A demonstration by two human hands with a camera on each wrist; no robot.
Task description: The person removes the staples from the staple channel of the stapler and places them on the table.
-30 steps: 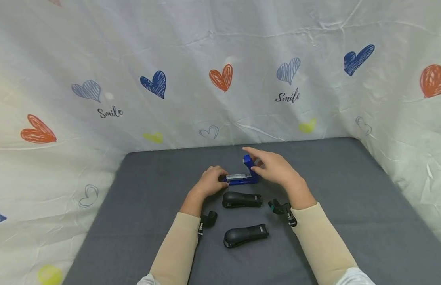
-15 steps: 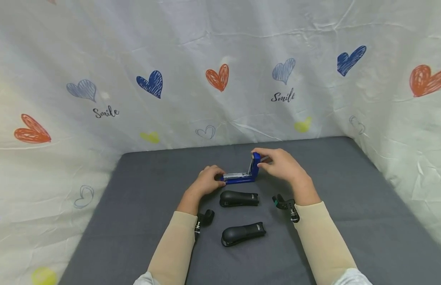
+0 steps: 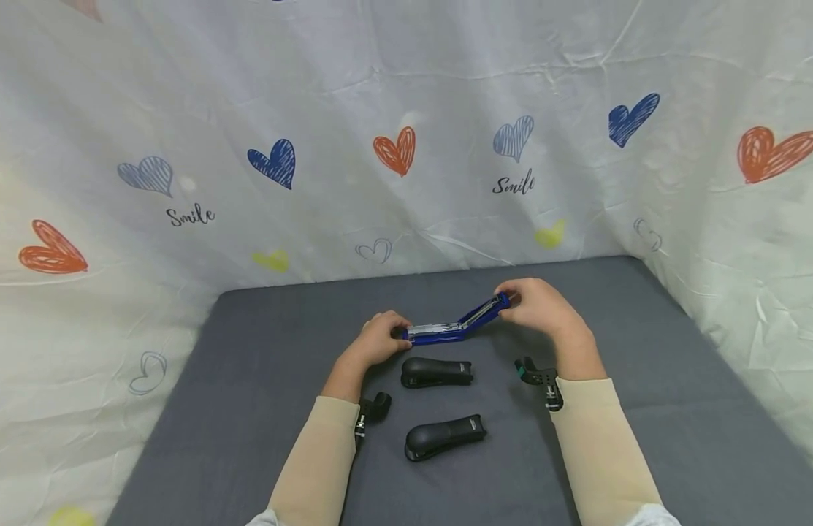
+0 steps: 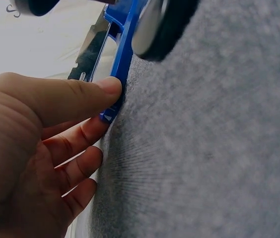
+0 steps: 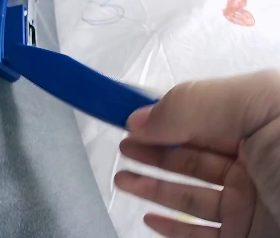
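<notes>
Three staplers lie on the grey mat (image 3: 643, 380): one blue stapler (image 3: 453, 326) and two black staplers, the first (image 3: 436, 372) just in front of the blue one, the second (image 3: 443, 436) nearer the person. At the blue stapler's base end the left hand (image 3: 378, 340) pinches it against the mat. At its raised top arm the right hand (image 3: 540, 307) grips the tip, swung wide open.

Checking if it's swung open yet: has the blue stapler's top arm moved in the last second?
Yes. The right hand has swung the blue stapler's top arm from upright back and down to the right, toward the grey tabletop, while its base stayed put.
</notes>
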